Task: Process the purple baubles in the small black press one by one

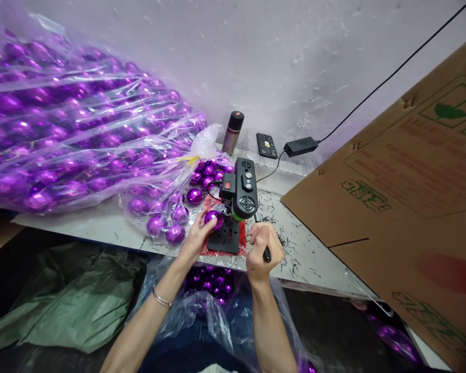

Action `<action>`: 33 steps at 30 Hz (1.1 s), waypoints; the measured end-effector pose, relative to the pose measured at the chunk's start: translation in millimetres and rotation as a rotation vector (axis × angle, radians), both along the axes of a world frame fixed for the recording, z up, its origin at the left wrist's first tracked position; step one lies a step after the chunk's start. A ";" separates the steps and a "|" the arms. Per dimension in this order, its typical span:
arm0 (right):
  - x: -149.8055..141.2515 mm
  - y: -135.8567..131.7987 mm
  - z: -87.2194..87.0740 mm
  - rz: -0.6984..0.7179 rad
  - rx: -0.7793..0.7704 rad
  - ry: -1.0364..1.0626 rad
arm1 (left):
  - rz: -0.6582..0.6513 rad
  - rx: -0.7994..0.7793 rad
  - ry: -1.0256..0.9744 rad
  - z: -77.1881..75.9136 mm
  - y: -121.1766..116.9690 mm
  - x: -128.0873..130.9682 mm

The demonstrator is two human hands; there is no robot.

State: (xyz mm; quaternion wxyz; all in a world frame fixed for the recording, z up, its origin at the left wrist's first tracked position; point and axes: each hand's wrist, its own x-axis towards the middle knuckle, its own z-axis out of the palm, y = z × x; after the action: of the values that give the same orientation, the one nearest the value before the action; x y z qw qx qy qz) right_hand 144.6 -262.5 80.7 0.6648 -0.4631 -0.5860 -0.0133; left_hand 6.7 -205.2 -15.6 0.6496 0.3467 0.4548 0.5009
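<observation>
Near the table's [318, 269] front edge, below it, I see purple balls [209, 282] in clear plastic. Just beyond, my left hand [195, 239] pinches one mirrored ball [214, 220] beside the lever press [245, 189], and my right hand [263, 247] wraps its black handle [267, 254]. I judge this as positioning; moving the handle calls for a steady ball. Far left lie bagged balls [62, 124]; far centre, a phone [266, 145].
</observation>
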 end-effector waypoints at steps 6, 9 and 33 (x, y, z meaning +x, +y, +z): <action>-0.4 0.2 16.1 -0.034 -0.090 0.015 | 0.043 0.318 0.269 -31.5 -27.2 13.0; -0.8 0.1 17.7 -0.034 -0.093 0.018 | 0.053 0.409 0.533 -38.3 -21.4 15.9; 3.1 -6.4 -30.0 -0.048 -0.001 -0.096 | -0.018 0.722 0.752 -49.2 -10.8 25.2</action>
State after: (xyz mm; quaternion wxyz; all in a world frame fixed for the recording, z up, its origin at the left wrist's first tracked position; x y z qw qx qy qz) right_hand 147.7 -268.9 50.7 0.6354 -0.4761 -0.6058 -0.0511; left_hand 32.0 -215.9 -64.8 0.2847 0.7086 0.4519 0.4611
